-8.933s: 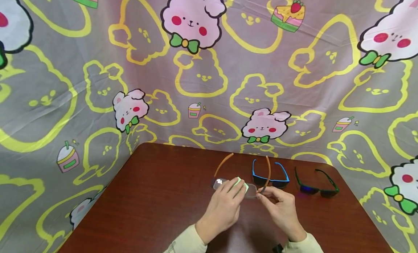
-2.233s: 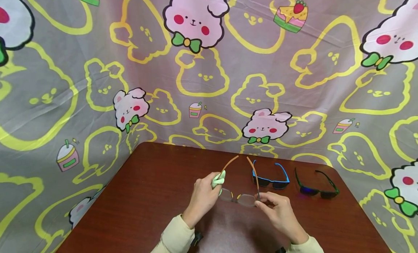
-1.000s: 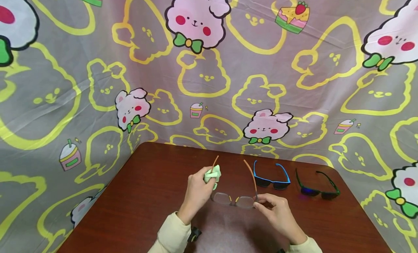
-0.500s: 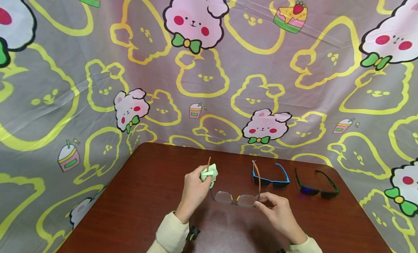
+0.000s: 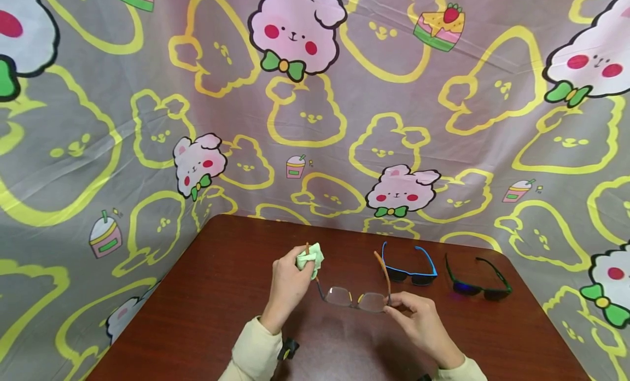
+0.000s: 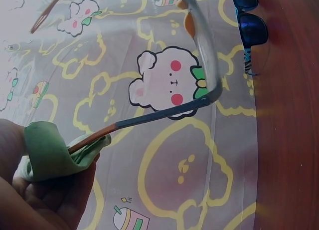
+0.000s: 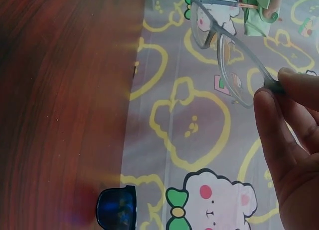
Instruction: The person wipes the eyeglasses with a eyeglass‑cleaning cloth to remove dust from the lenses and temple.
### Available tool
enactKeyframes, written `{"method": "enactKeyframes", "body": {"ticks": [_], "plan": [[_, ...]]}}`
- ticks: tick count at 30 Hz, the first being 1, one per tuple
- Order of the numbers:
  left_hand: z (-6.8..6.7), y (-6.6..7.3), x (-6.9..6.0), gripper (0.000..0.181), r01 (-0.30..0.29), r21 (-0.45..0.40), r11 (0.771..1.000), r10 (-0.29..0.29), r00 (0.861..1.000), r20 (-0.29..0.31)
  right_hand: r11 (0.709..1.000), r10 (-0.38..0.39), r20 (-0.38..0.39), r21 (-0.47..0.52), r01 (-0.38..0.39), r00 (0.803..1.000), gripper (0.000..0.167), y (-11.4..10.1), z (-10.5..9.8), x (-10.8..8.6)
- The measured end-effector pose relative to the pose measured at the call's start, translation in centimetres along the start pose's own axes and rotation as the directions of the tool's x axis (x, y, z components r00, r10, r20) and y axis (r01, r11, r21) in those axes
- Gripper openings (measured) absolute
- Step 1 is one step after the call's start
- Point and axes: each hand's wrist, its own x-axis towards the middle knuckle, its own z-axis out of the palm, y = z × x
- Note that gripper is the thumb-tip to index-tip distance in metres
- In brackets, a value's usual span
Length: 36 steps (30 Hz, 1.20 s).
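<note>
A pair of eyeglasses [image 5: 355, 306] with clear lenses, yellow nose pads and orange-brown temples is held up above the table, temples unfolded. My right hand [image 5: 418, 321] pinches the frame at its right hinge corner, thumb against fingers, as the right wrist view also shows. My left hand [image 5: 287, 285] holds a light green cleaning cloth [image 5: 311, 259] folded around the left temple. In the left wrist view the cloth [image 6: 47, 150] wraps the brown part of that temple, while its dark part [image 6: 159, 114] lies bare up to the hinge. The temple's tip pokes out above the cloth.
Behind the right hand, blue-framed sunglasses [image 5: 409, 274] stand on the brown table [image 5: 236, 271]. Farther right are dark green-and-black sunglasses [image 5: 479, 288]. A patterned curtain [image 5: 315, 107] rises behind the table and along its sides. A black strap piece [image 5: 288, 349] hangs at the left wrist.
Earlier the left hand pressed the cloth on a lens. Since then it has moved onto the left temple and slid outward toward its tip. The right hand keeps its pinch on the hinge corner.
</note>
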Motion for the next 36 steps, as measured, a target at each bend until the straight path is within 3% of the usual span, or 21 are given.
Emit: {"method": "enactKeyframes", "body": {"ticks": [7,13,20,24,28,32,36], "plan": [[-0.1,0.0,0.3,0.025,-0.014,0.009,1.0,0.014,0.999,-0.049,0.996,-0.066,0.035,-0.058,0.067,0.997,0.03,0.1,-0.3,0.0],[-0.4,0.0,0.4,0.027,-0.026,-0.006,1.0,0.025,0.996,-0.083,0.995,-0.081,0.025,-0.059,0.083,0.996,0.02,0.3,-0.6,0.1],[-1.0,-0.2,0.6,0.034,-0.069,-0.053,0.996,0.061,0.987,-0.147,0.985,-0.132,0.008,-0.114,0.132,0.991,0.018,0.3,-1.5,0.6],[-1.3,-0.3,0.6,0.04,-0.088,-0.086,0.992,0.074,0.985,-0.159,0.984,-0.123,0.014,-0.13,0.124,0.992,0.022,-0.1,-1.9,0.9],[-1.6,0.1,0.5,0.042,-0.105,-0.098,0.99,0.09,0.986,-0.143,0.983,-0.139,0.024,-0.119,0.14,0.99,0.033,-0.4,-2.1,1.2],[-1.7,0.7,0.2,0.042,-0.15,-0.134,0.98,0.141,0.988,-0.069,0.978,-0.161,0.03,-0.132,0.163,0.987,0.035,-0.4,-2.2,1.5],[-1.7,1.7,-0.3,0.048,-0.234,-0.17,0.957,0.242,0.97,0.028,0.976,-0.138,0.052,-0.161,0.145,0.989,0.032,-0.4,-2.3,1.7]]}}
